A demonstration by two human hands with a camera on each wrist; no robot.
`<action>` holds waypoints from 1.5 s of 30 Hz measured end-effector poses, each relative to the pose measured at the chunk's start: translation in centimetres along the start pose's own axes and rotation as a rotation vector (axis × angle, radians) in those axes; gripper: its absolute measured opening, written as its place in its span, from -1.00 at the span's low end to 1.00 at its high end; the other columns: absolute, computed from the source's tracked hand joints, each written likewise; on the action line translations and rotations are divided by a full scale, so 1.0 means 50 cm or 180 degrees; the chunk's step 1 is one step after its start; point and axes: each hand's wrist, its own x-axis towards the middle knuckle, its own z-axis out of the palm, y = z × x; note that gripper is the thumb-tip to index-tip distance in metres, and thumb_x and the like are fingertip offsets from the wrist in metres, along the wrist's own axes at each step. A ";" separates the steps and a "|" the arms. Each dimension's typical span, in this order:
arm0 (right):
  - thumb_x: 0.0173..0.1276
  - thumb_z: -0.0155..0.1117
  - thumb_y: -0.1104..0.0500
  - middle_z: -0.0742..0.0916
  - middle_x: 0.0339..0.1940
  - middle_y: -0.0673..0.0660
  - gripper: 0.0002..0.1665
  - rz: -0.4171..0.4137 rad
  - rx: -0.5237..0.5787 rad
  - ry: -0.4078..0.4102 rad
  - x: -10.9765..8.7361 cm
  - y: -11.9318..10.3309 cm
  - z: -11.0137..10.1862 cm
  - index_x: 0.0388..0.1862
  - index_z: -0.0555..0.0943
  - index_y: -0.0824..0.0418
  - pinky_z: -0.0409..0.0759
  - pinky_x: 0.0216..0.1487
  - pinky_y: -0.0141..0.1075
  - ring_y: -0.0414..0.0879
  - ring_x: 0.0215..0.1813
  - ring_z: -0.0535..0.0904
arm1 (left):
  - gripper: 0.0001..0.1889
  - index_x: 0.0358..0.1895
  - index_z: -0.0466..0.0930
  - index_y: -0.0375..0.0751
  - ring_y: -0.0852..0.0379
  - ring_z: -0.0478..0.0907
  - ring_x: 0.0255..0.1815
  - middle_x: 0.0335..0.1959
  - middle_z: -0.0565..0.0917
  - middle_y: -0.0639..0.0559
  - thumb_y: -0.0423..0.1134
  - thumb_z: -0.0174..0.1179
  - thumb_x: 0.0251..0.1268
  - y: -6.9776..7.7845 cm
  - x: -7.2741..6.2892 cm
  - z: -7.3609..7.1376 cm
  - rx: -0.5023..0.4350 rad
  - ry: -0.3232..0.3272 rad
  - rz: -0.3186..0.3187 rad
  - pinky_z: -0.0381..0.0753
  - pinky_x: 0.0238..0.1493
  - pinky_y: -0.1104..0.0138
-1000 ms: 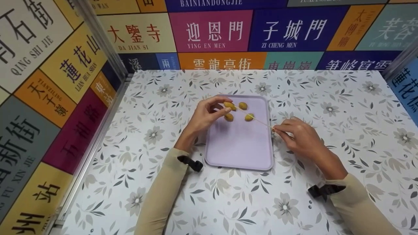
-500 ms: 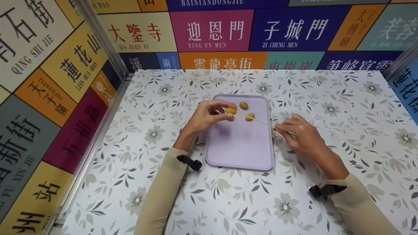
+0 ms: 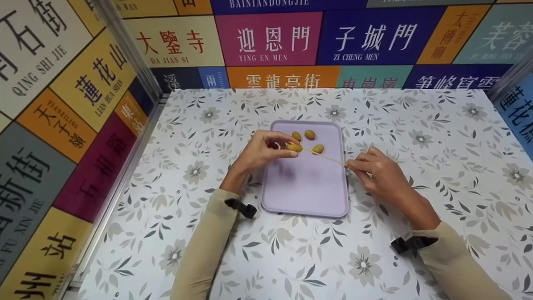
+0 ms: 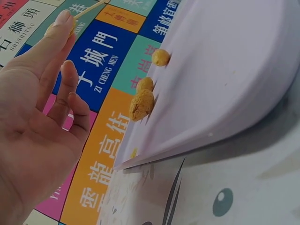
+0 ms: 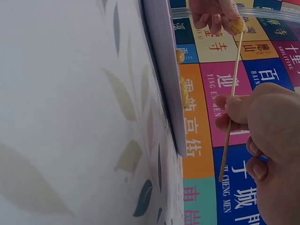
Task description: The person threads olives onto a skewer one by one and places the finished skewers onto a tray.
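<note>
In the head view my left hand (image 3: 263, 151) pinches a small yellow, olive-shaped fruit (image 3: 295, 148) between thumb and fingers above the tray. From the right, my right hand (image 3: 377, 174) pinches a thin wooden skewer (image 3: 327, 156) near its rear end. Its far end meets the fruit; how deep it goes in, if at all, I cannot tell. In the right wrist view the skewer (image 5: 236, 68) runs up to the held fruit (image 5: 238, 25). More such fruits lie on the lilac tray (image 3: 306, 187): one (image 3: 310, 134) far right, one (image 3: 296, 136) beside it, one (image 3: 318, 148) nearer.
The tray's raised rim (image 3: 305, 214) stands on a table (image 3: 416, 187) with a grey floral cover. Panels with printed characters (image 3: 270, 39) rise behind the table and on the left. A black strap (image 3: 242, 208) sits on each wrist.
My left hand has moved slightly toward me with the pinched fruit, uncovering a fruit at the tray's far side. The skewer has followed, while my right hand has barely shifted.
</note>
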 end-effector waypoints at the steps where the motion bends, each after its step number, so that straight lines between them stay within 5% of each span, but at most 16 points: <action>1: 0.37 0.54 0.36 0.87 -0.25 0.09 -0.77 -0.0001 0.0003 0.0006 0.000 -0.001 0.001 -0.02 0.88 0.24 0.42 -0.15 -0.32 -0.08 -0.23 0.47 | -0.74 -0.04 0.90 -0.03 0.17 0.56 -0.33 -0.22 0.84 0.08 -0.21 0.64 0.20 0.000 0.000 0.000 -0.0005 -0.0009 0.0006 0.46 -0.29 0.40; 14: 0.31 0.57 0.38 0.86 -0.27 0.09 -0.73 -0.0131 -0.0065 0.0043 0.002 -0.012 0.012 -0.02 0.89 0.22 0.44 -0.23 -0.37 -0.04 -0.22 0.51 | -0.73 -0.08 0.91 0.02 0.17 0.60 -0.36 -0.24 0.88 0.10 -0.20 0.68 0.14 -0.002 0.002 0.008 0.0038 -0.0088 0.0129 0.46 -0.35 0.42; 22: 0.31 0.57 0.38 0.85 -0.28 0.10 -0.74 -0.0187 -0.0013 0.0094 0.004 -0.020 0.014 -0.03 0.89 0.22 0.42 -0.20 -0.38 -0.03 -0.21 0.51 | -0.73 -0.09 0.91 0.06 0.16 0.58 -0.38 -0.21 0.89 0.11 -0.16 0.69 0.14 -0.001 0.002 0.014 0.0056 -0.0144 0.0077 0.46 -0.34 0.42; 29: 0.29 0.58 0.40 0.86 -0.28 0.11 -0.74 -0.0170 0.0028 0.0082 0.006 -0.028 0.015 -0.05 0.89 0.24 0.39 -0.21 -0.40 -0.03 -0.23 0.48 | -0.72 -0.10 0.91 0.08 -0.08 0.51 -0.37 -0.21 0.89 0.12 -0.12 0.70 0.10 -0.005 0.000 0.024 0.0007 -0.0185 0.0062 0.45 -0.33 0.39; 34: 0.30 0.58 0.39 0.87 -0.27 0.09 -0.74 -0.0132 0.0013 0.0101 0.007 -0.032 0.015 -0.04 0.89 0.21 0.37 -0.21 -0.40 -0.05 -0.22 0.47 | -0.72 -0.12 0.91 0.05 -0.01 0.49 -0.39 -0.22 0.88 0.12 -0.15 0.72 0.08 -0.001 0.000 0.031 -0.0003 -0.0167 0.0026 0.44 -0.32 0.39; 45: 0.42 0.58 0.16 0.90 -0.18 0.07 -0.79 0.0559 -0.0091 0.0182 0.013 -0.030 -0.021 0.00 0.90 0.07 0.42 -0.22 -0.35 -0.09 -0.18 0.56 | -0.73 -0.11 0.91 0.02 -0.01 0.42 -0.40 -0.23 0.84 0.05 -0.17 0.70 0.10 0.016 0.003 0.015 -0.0072 -0.0027 0.0193 0.36 -0.34 0.40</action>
